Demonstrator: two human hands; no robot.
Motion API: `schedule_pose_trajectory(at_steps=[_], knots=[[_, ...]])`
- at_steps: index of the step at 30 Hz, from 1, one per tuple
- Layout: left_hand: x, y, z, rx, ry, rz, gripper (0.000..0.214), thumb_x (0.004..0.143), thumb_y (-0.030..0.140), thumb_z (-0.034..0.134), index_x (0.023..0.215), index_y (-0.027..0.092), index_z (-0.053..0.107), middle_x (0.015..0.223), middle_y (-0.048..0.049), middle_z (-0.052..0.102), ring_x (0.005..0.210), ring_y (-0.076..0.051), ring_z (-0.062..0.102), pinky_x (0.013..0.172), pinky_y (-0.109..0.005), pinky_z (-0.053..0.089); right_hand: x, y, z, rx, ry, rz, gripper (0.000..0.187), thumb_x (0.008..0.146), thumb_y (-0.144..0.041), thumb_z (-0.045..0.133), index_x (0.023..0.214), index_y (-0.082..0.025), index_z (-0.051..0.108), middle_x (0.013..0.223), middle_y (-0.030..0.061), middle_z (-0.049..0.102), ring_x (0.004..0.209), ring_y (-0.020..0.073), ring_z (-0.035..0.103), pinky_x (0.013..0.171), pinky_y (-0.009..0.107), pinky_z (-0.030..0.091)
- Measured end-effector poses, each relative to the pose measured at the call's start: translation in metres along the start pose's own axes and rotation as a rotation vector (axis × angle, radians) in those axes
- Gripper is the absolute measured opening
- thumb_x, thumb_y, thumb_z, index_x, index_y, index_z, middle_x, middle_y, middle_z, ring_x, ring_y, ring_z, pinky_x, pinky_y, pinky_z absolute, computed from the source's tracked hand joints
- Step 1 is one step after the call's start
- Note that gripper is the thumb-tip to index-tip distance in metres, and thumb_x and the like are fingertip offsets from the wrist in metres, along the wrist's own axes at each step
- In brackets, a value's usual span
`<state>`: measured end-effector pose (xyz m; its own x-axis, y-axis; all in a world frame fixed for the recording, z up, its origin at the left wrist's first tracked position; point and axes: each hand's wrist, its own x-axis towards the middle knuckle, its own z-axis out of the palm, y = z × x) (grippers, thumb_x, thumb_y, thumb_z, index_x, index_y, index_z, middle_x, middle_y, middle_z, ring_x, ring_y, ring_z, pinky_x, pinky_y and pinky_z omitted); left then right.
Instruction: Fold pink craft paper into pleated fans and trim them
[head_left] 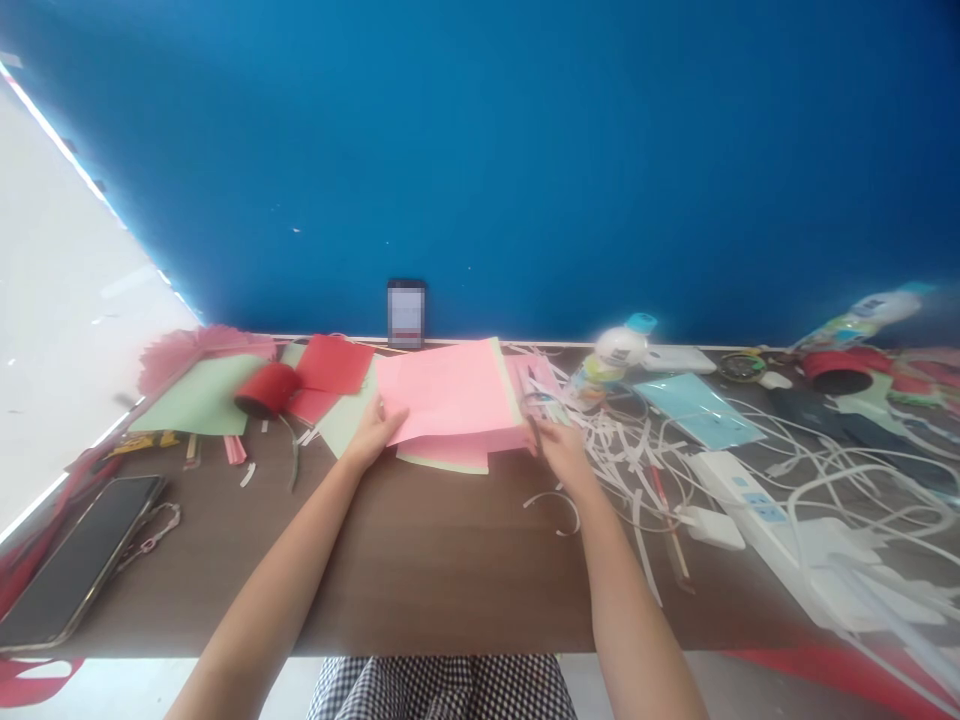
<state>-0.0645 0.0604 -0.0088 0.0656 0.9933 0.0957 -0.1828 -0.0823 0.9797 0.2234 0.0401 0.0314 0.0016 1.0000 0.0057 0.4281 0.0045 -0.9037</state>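
A stack of pink paper [454, 395] lies on the brown table [435, 560], with a light green sheet showing under its near edge. My left hand [379, 428] rests on the stack's left near corner, its fingers pinching the top pink sheet. My right hand [559, 445] is at the stack's right edge, fingers closed round a pair of scissors [534, 410] whose blades touch the paper.
A red paper roll [264, 390], red and green sheets and a pink fringe lie at the left. A phone [75, 560] lies near the left edge; another [406, 313] leans on the blue wall. White paper strips, cables, a power strip [739, 490] and bottles crowd the right.
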Motion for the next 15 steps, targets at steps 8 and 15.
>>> schedule_pose_trajectory(at_steps=[8,15], knots=[[-0.0003,-0.0019,-0.0012,-0.028,-0.068,-0.034,0.076,0.072,0.037,0.063,0.134,0.021,0.023,0.121,-0.0134,0.052,0.102,-0.026,0.057,0.088,-0.041,0.046,-0.0019,-0.0024,0.0036,0.148,0.021,0.0,0.049,0.072,-0.062,0.043,0.05,-0.019,0.049,0.049,0.0004,0.049,0.053,0.0144,0.048,0.052,0.026,0.038],[-0.0021,0.0,-0.0015,0.038,-0.122,-0.061,0.076,0.071,0.039,0.063,0.134,0.019,0.026,0.123,-0.0139,0.051,0.104,-0.028,0.055,0.088,-0.04,0.046,-0.0006,-0.0028,0.0068,0.113,0.024,-0.047,0.047,0.071,-0.062,0.043,0.049,-0.02,0.047,0.053,-0.0001,0.049,0.062,0.0172,0.05,0.065,0.03,0.042]])
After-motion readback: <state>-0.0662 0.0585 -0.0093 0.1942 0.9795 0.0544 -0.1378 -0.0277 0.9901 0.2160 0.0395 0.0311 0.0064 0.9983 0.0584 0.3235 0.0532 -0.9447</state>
